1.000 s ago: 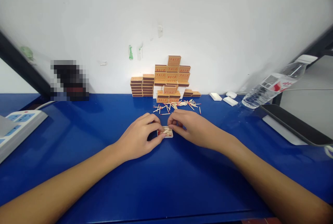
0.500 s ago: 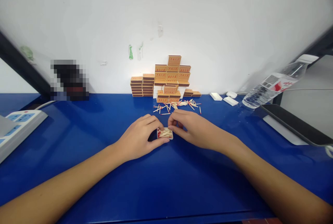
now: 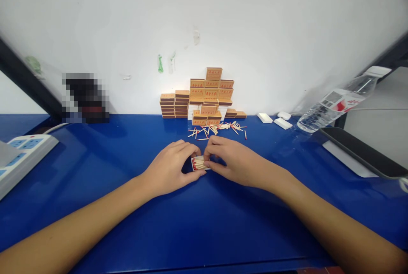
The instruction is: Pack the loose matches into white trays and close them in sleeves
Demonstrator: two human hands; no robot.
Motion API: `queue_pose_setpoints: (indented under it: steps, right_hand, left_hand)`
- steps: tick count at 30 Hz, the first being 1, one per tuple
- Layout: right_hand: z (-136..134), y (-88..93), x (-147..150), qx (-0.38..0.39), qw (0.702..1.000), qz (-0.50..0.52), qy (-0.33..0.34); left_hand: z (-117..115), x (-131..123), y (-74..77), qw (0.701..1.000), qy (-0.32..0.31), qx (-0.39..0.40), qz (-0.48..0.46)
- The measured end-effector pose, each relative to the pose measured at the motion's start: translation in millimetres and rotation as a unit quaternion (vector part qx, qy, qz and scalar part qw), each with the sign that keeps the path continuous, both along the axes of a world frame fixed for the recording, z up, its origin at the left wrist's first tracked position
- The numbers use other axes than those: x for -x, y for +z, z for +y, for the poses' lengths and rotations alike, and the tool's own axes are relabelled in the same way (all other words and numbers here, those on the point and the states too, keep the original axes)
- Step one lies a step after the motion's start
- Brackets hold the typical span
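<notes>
On the blue table lies a small white matchbox tray (image 3: 192, 165) filled with red-tipped matches (image 3: 198, 163), their heads toward the left. My left hand (image 3: 170, 165) grips the tray from the left, thumb along its near side and forefinger at its far side. Over the tray's right end is my right hand (image 3: 234, 159), with thumb and forefinger pinched together at the tail ends of the matches. Whether a single match is caught between those fingertips is too small to tell. More loose matches (image 3: 219, 127) lie scattered just beyond both hands.
Matchboxes are stacked in a stepped pile (image 3: 211, 93) against the wall, with a lower stack (image 3: 174, 106) to its left. White trays (image 3: 264, 117), a tilted plastic bottle (image 3: 338, 102) and a phone (image 3: 363, 151) are at right. A power strip (image 3: 32, 151) lies left.
My right hand has shifted slightly left and down, its fingertips now among the matches at the tray's right end. My left hand stays at the tray, which has moved very slightly left.
</notes>
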State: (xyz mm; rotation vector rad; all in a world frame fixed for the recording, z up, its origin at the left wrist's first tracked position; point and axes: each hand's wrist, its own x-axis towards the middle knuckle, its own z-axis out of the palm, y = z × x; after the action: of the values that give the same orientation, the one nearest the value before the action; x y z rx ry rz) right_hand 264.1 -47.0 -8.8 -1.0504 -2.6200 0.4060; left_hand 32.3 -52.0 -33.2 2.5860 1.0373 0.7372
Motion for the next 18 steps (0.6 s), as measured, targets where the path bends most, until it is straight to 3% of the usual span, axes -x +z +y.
queue_pose_setpoints:
  steps: [9,11,15,18]
  right_hand:
    - [3,8.0,-5,-0.017,0.999,0.037,-0.008]
    - [13,8.3,-11,-0.053,0.995,0.068,-0.056]
    - [36,-1.7,-27,-0.088,0.971,0.067,-0.213]
    - [47,-10.6,-34,-0.055,0.973,0.022,-0.225]
  left_hand:
    - [1,1,-0.8,1.0,0.0,-0.008,0.0]
    - [0,1,-0.7,1.0,-0.001,-0.009,-0.002]
    - [-1,1,-0.8,1.0,-0.012,-0.011,-0.009]
    - [0,1,-1.2,1.0,-0.007,-0.011,0.002]
